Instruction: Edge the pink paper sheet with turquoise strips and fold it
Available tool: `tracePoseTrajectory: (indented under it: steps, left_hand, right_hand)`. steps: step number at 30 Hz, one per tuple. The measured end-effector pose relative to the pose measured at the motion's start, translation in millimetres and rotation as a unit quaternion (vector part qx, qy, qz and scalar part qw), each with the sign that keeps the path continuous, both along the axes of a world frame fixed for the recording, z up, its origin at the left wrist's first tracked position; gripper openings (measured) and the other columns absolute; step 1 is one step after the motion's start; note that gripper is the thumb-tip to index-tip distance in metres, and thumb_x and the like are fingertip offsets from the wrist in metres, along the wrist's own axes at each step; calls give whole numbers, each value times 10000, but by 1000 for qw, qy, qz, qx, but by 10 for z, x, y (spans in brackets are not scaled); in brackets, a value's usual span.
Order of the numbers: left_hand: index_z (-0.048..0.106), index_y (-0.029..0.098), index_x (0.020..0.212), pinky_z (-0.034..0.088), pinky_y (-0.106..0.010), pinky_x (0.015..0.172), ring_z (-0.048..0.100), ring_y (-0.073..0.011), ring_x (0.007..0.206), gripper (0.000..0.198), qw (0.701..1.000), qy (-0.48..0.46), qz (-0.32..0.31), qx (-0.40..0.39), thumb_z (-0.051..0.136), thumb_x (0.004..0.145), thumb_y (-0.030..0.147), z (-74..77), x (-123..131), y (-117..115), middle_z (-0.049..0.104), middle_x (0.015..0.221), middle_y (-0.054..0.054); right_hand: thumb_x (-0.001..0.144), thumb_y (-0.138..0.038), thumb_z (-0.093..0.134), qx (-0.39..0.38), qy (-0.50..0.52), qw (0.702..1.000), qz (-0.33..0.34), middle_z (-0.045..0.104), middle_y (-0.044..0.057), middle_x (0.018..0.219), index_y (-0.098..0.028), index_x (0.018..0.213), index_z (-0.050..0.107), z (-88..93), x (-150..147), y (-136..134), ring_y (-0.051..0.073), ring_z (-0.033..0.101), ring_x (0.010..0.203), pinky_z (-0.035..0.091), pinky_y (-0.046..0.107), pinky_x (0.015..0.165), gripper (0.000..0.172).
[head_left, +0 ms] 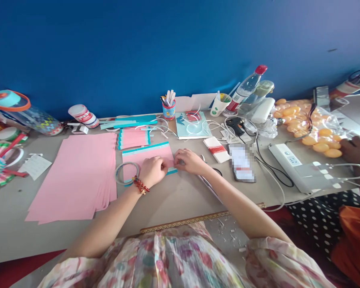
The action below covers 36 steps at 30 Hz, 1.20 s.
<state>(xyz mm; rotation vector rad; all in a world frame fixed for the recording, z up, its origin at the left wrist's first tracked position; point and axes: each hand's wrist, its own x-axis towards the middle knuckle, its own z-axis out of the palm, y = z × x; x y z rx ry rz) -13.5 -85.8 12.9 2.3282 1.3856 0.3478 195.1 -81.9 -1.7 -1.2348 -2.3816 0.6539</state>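
A pink paper sheet with a blue strip along its top and another along its bottom edge lies in front of me. My left hand rests on its lower part, fingers curled closed by the bottom blue strip. At the sheet's right edge my right hand has thumb and fingers pinched together. Whatever either hand pinches is hidden or too small to name. A tape roll lies flat against my left wrist, partly over the sheet. Behind it is a pleated pink piece with blue edges.
Pink sheets are stacked at left. Blue strips, a pen cup, a red-capped bottle and a glue gun stand or lie behind. To the right are a phone, a power strip, bagged orange balls and another person's hand.
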Motion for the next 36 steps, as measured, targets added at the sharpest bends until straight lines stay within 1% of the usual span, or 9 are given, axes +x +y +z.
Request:
tracePoseTrajectory:
  steps: [9,25,36]
  left_hand:
    - [652,197,721,420,-287,680,641,-198,745,100,1000,7,-5,-6,593,796,168,-1,-4,6,690,803,-36]
    - [659,187,740,433,-286,735,645,-176,767,118,999,50,-11,-3,574,821,175,56,6,-23,690,826,-26]
    - [660,188,750,429,-301,721,643,-179,756,108,999,51,-13,2,581,823,194,38,-2,-22,689,821,-18]
  right_hand:
    - [815,-164,700,-1,-15,1000,-7,647,63,949,-183,775,665,0,-3,-11,202,577,875,403,330,874,56]
    - [809,-173,720,0,-32,999,-8,647,55,958,-173,788,660,-5,-16,-2,193,574,878,396,316,868,64]
    - [824,-173,702,4,-32,999,-8,643,55,956,-176,794,661,-12,-15,-12,193,569,880,397,319,871,51]
